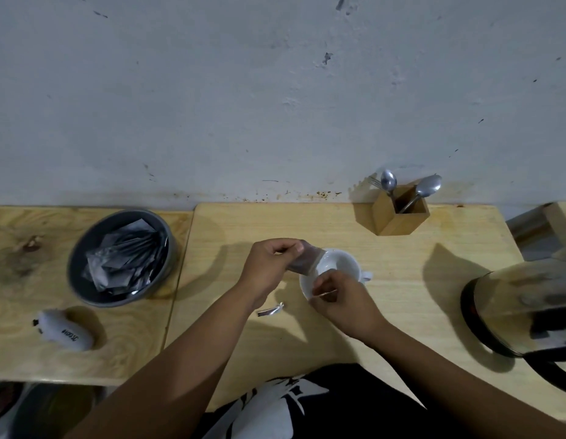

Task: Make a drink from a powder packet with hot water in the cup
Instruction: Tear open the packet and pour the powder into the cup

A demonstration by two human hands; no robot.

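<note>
Packet (305, 261): pinched in left hand (269, 267), tilted over the cup's (341, 264) rim, mid-table.
Right hand (345, 302): fingers closed on a torn strip, over the cup's near edge.
Room: bare table (402, 280) between cup and kettle (522, 308).
Cut off: kettle at right edge, blurred.
Hidden: cup's contents.

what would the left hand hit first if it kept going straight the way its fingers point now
The left hand points right, holding the packet over the white cup. It would probably meet the cup's rim first, though its height above the cup is unclear; the right hand sits just nearer.
</note>
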